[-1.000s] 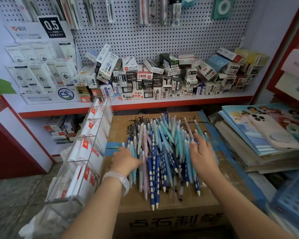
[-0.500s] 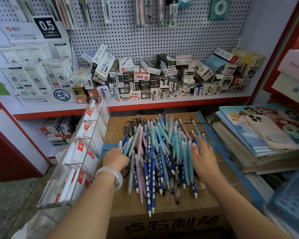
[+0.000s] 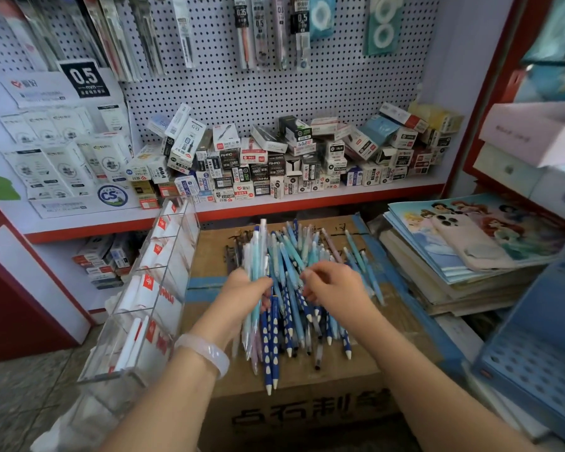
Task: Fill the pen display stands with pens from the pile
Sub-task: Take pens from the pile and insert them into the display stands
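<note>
A pile of pens [image 3: 302, 314], blue, teal, pink and white, lies on a cardboard box [image 3: 349, 370]. My left hand [image 3: 242, 291] grips a bunch of pens [image 3: 256, 256] lifted out of the pile, their ends pointing away from me. My right hand [image 3: 331, 287] hovers over the middle of the pile with its fingers curled among the pens; motion blur hides whether it holds any. A clear acrylic display stand [image 3: 150, 288] with several tiers leans at the box's left side. A blue stand with a grid of holes [image 3: 542, 363] sits at the right edge.
A stack of notebooks [image 3: 454, 278] with a phone [image 3: 467, 243] on top lies right of the box. Behind runs a red-edged shelf [image 3: 274, 203] crowded with small refill boxes below a pegboard of hanging packs. Tiled floor shows at lower left.
Both hands drew inward from the pile's sides. My left hand gathered a bunch of pens and raised it. My right hand moved left onto the middle of the pile.
</note>
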